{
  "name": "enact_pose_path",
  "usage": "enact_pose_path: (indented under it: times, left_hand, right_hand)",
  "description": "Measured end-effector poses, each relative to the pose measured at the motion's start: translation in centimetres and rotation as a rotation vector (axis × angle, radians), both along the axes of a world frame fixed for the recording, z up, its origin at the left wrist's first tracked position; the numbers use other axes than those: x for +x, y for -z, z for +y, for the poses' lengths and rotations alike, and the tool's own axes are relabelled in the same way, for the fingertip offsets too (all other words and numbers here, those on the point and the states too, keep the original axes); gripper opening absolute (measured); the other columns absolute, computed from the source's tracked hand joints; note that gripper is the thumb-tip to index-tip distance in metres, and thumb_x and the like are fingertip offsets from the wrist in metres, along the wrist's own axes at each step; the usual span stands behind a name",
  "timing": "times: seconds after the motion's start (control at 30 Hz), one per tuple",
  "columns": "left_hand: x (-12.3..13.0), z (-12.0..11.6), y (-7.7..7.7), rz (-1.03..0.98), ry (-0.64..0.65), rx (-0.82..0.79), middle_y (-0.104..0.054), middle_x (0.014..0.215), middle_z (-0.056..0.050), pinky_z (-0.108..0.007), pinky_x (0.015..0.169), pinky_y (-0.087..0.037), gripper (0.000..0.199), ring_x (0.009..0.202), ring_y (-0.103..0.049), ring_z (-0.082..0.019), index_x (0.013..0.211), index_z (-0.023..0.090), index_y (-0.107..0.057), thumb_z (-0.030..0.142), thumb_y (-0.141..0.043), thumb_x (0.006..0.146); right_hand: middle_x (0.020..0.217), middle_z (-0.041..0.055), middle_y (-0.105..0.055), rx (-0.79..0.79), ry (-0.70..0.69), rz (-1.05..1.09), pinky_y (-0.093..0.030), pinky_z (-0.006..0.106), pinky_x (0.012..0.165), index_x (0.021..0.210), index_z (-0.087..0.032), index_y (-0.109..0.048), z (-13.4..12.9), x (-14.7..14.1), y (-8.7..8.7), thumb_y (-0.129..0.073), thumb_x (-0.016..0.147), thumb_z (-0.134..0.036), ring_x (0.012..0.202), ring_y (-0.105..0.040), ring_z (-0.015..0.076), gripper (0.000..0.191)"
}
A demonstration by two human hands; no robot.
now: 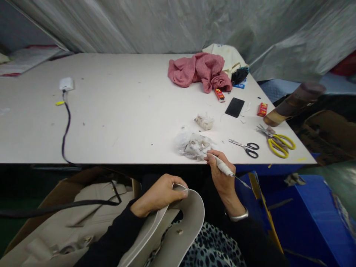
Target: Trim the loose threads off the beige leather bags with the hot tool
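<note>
My left hand (pixel 167 193) pinches the edge of a beige leather-like piece (pixel 191 218) between thumb and fingers. The piece is bent into a loop, and a small metal stud shows on it. In my right hand (pixel 222 178) is an awl-like tool (pixel 221 165) with a white wrapped handle; its thin metal tip points down and right, away from the beige piece. Just beyond that hand, at the table's front edge, lies a whitish lump in crumpled clear plastic (pixel 196 145). A second pale block (pixel 204 121) sits behind it.
On the white table (pixel 116 111) lie black-handled scissors (pixel 246 147), yellow-handled snips (pixel 279 142), a dark phone-like slab (pixel 235 107), a red cloth (pixel 197 70) and a tilted-looking bottle (pixel 292 104). A black cable (pixel 66 129) hangs over the front edge. Beige pieces fill a box (pixel 52 196) at left; blue bins (pixel 314 218) stand right.
</note>
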State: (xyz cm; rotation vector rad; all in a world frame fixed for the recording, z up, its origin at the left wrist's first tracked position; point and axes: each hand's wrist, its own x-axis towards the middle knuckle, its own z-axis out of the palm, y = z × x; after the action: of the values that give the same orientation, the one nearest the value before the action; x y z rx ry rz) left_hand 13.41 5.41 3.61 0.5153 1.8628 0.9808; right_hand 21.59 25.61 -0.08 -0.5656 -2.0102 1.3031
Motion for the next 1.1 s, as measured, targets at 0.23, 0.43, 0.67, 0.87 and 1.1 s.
enact_pose_path:
  times: [0.23, 0.43, 0.67, 0.87, 1.1]
  left_hand:
    - [1.5, 0.9, 0.8, 0.122, -0.086, 0.042, -0.076, 0.081, -0.004, -0.031, 0.076, -0.047, 0.012, 0.08, -0.067, -0.022, 0.081, 0.017, -0.074, 0.023, -0.064, 0.08]
    - [1.1, 0.9, 0.9, 0.128, -0.05, 0.031, -0.075, 0.081, -0.003, -0.03, 0.074, -0.045, 0.01, 0.078, -0.066, -0.021, 0.083, 0.017, -0.074, 0.023, -0.066, 0.08]
    - [1.0, 1.0, 0.6, 0.086, -0.044, 0.016, -0.075, 0.08, -0.002, -0.029, 0.075, -0.046, 0.011, 0.076, -0.065, -0.019, 0.084, 0.017, -0.075, 0.022, -0.069, 0.077]
    - [0.6, 0.7, 0.5, 0.057, -0.021, 0.016, -0.071, 0.073, 0.0, -0.027, 0.067, -0.044, 0.012, 0.067, -0.059, -0.016, 0.084, 0.017, -0.076, 0.025, -0.071, 0.077]
    - [0.6, 0.7, 0.5, 0.061, -0.03, -0.001, -0.071, 0.072, 0.0, -0.026, 0.065, -0.044, 0.013, 0.065, -0.059, -0.016, 0.085, 0.017, -0.077, 0.026, -0.072, 0.077]
  right_hand:
    - [0.095, 0.0049, -0.079, 0.036, -0.042, -0.022, -0.059, 0.036, 0.082, 0.106, -0.022, -0.073, 0.6, -0.8, 0.6, -0.064, 0.1, -0.044, 0.087, -0.076, 0.022, 0.024]
    - [0.097, 0.0049, -0.078, 0.073, -0.081, -0.038, -0.059, 0.035, 0.081, 0.108, -0.022, -0.072, 1.0, -1.2, 0.5, -0.062, 0.101, -0.044, 0.087, -0.075, 0.0214, 0.025]
    - [0.097, 0.0058, -0.077, 0.341, -0.131, -0.059, -0.055, 0.035, 0.083, 0.1, -0.023, -0.073, 1.8, -2.6, -0.6, -0.059, 0.103, -0.05, 0.091, -0.073, 0.0233, 0.031]
    - [0.086, 0.0033, -0.073, 0.278, -0.133, -0.095, -0.051, 0.032, 0.075, 0.097, -0.023, -0.072, 2.2, -3.2, -0.8, -0.058, 0.102, -0.054, 0.08, -0.068, 0.0198, 0.034]
    - [0.08, 0.0033, -0.073, -0.099, -0.113, 0.023, -0.058, 0.033, 0.069, 0.091, -0.022, -0.071, 0.6, -0.7, -1.0, -0.061, 0.1, -0.051, 0.072, -0.07, 0.0198, 0.032]
